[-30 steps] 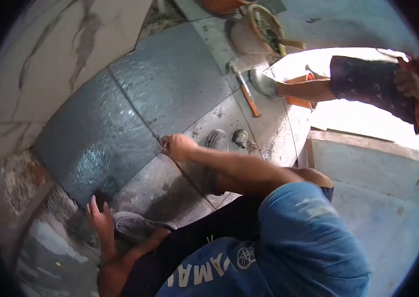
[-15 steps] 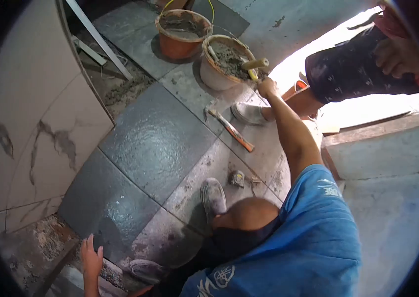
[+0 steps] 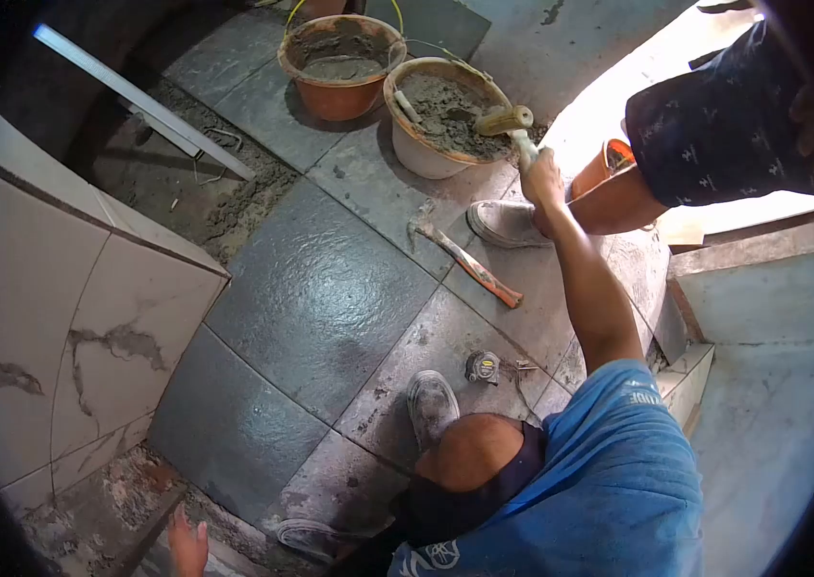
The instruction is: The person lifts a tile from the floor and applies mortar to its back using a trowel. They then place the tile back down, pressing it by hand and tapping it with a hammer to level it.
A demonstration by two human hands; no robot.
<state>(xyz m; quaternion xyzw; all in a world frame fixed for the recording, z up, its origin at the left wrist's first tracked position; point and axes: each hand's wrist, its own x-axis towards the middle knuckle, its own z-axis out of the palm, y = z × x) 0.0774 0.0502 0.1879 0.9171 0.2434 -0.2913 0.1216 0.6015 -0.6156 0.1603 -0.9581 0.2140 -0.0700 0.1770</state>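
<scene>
My right hand (image 3: 543, 181) is closed round the pale handle of a mallet (image 3: 505, 120), whose yellowish head is at the right rim of a bucket of wet mortar (image 3: 440, 162). Low on the left, my left hand (image 3: 187, 543) has its fingers apart and holds nothing, beside the rough strip below the dark floor tile (image 3: 243, 418). Another dark, wet-looking tile (image 3: 320, 279) lies above that one. On the floor between my arms are a hammer (image 3: 469, 260) with an orange grip and a tape measure (image 3: 483, 366).
An orange bucket of mortar (image 3: 338, 94) stands at the top. A metal straightedge (image 3: 142, 101) slants across the upper left, above a marbled tiled wall (image 3: 137, 337). Another person's leg (image 3: 618, 200) is at the right, near a small orange bucket (image 3: 603, 165).
My right hand has moved slightly right, and more of the mallet handle shows. The left hand sits lower, partly out of frame. The camera view has shifted.
</scene>
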